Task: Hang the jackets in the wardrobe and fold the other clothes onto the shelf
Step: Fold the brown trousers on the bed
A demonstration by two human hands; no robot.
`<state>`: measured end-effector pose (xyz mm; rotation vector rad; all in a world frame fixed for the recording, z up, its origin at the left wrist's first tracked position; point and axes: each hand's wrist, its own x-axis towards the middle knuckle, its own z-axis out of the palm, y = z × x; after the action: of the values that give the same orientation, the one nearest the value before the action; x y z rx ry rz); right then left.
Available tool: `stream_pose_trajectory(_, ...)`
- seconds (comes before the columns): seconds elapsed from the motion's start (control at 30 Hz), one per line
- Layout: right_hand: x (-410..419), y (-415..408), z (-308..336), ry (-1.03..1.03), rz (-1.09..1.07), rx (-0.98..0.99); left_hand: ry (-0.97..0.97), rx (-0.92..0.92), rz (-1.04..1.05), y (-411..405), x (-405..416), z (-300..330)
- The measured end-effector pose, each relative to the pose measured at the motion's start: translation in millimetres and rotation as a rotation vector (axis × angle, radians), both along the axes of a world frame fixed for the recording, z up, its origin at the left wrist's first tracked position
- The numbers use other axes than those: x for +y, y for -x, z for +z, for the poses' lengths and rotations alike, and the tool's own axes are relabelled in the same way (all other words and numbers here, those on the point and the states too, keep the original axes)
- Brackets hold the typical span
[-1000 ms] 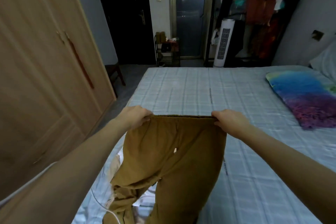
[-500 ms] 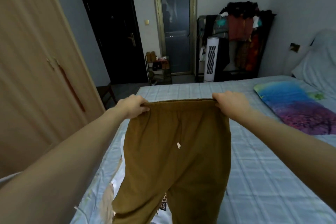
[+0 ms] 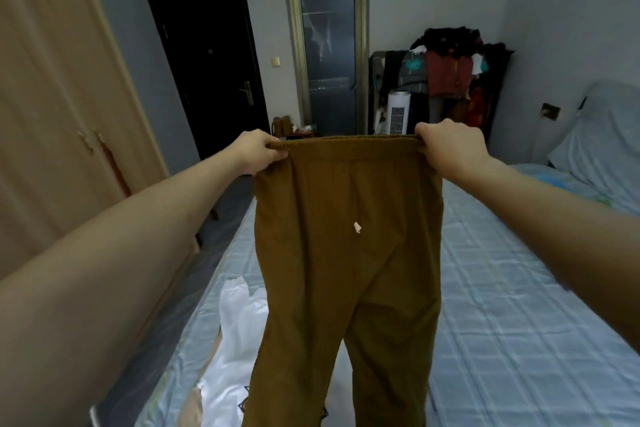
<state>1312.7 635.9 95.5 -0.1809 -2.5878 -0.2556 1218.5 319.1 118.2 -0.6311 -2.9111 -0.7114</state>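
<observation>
two bare forearms reach out over the bed [image 3: 502, 288] as a person holds up a pair of brown trousers [image 3: 346, 253] by the waistband. nearest the camera, the two legs hang straight and run out of the bottom of the view, passing in front of a white garment [image 3: 239, 315] that lies crumpled at the bed's near left edge. a small white tag [image 3: 357, 227] shows on the cloth midway down the seat. higher up, the left hand [image 3: 258, 152] is closed on the left corner of the elastic waistband and the right hand [image 3: 450, 149] is closed on the right corner, the two set well apart so the band is drawn taut and level between them. judged from this, the step in hand is squaring the trousers before folding; done well, it likely means keeping both grips even, bringing the hands together so one leg lies flat over the other, then lowering the cloth onto bare checked sheet to the right, clear of the white garment. a sagging side would probably leave creases. to the left, the wooden wardrobe [image 3: 62, 114] stands with its doors shut, so it would need opening before anything goes on a shelf. beyond the bed, a white tower fan [image 3: 398, 113] and a loaded clothes rack [image 3: 450, 69] stand against the far wall beside a glass door [image 3: 327, 55].
</observation>
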Motion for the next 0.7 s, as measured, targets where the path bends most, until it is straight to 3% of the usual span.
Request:
stream_pose_trajectory(0.2,3.5,23.4,61.9,0.040,-0.023,0.158,-0.176,0.169,0.074,23.1,17.7,55.6)
stream_pose_trajectory(0.37,12.7,27.3,115.2,0.097,-0.064,0.289,-0.429,0.477,-0.077,21.9,26.9,94.6)
stream_pose_trajectory(0.5,16.2,30.0,146.3,0.069,-0.075,0.332,-0.410,0.566,-0.146,34.0,30.8,122.4)
stream_pose_trajectory(0.7,14.9,28.4,159.2,0.045,-0.050,0.445,-0.542,0.726,-0.145,44.4,35.2,146.4)
